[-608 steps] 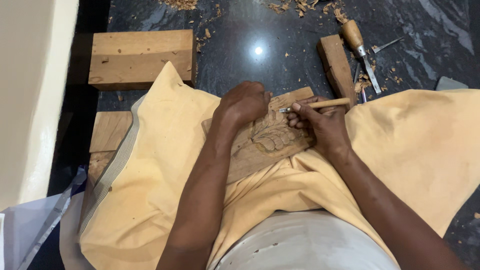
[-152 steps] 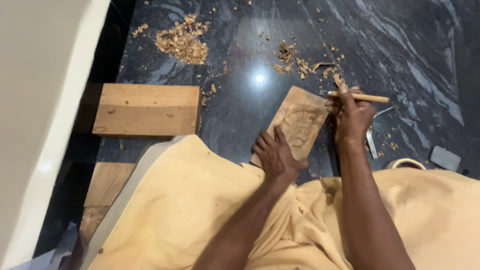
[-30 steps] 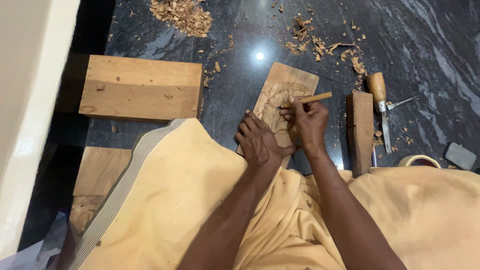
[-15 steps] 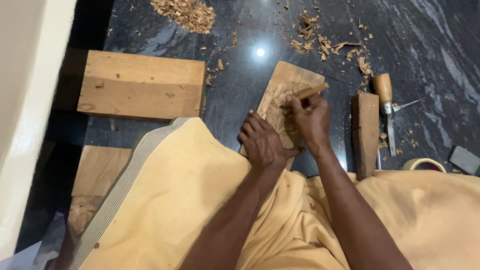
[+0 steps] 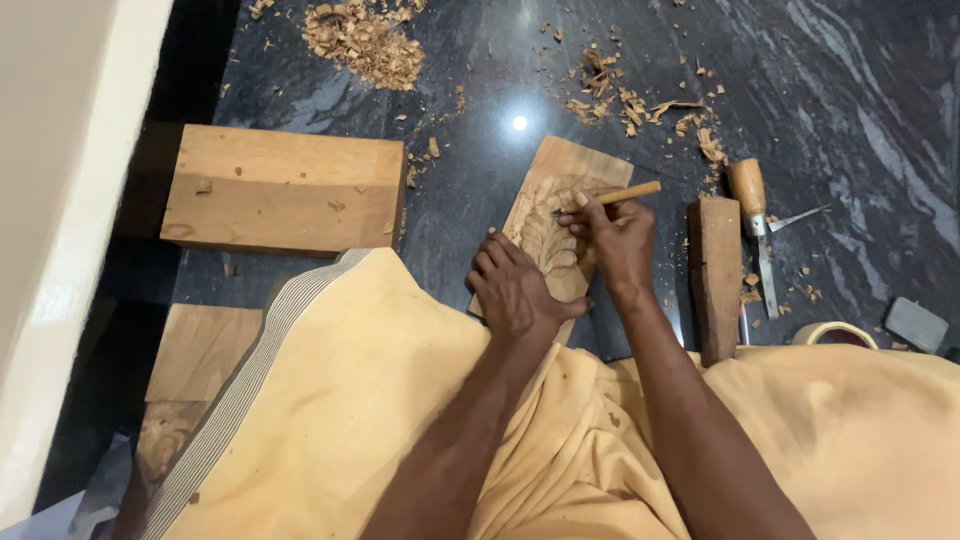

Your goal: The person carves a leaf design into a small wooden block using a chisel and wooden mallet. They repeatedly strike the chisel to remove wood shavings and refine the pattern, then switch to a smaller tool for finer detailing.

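A: Far left?

B: White wall (image 5: 60, 200) down the left edge. Right of it, on the dark stone floor (image 5: 860, 110), a big wood block (image 5: 285, 190), with a thinner board (image 5: 205, 350) nearer, partly under the yellow cloth (image 5: 340, 400).

A: Beyond the block?

B: Pile of shavings (image 5: 360, 40) at the far edge, more chips (image 5: 640, 100) scattered further right.

A: Middle?

B: Carved panel (image 5: 560, 215) lying on the floor just beyond the cloth, far end pointing away, relief cut into its face.

A: Left hand (image 5: 515, 290)?

B: Spread flat on the near end of the panel, fingers wide, pressing down. Gripping nothing.

A: Right hand (image 5: 615, 240)?

B: Just right of the left, over the panel's right side. Closed around a chisel (image 5: 615, 195); pale wooden handle sticking out to the right, tip down on the carving between thumb and fingers.

A: Right of the hands?

B: Narrow wood piece (image 5: 715, 275) lying near-to-far, close beside the panel but not touching. Right again, a second chisel (image 5: 755, 225) with a rounded handle and steel blade, flat on the floor. Thin metal tool (image 5: 800, 217) angled beside it.

A: Far right?

B: Rim of a tape roll (image 5: 835, 333) peeking over the cloth. Small grey stone (image 5: 915, 323) near the right edge.
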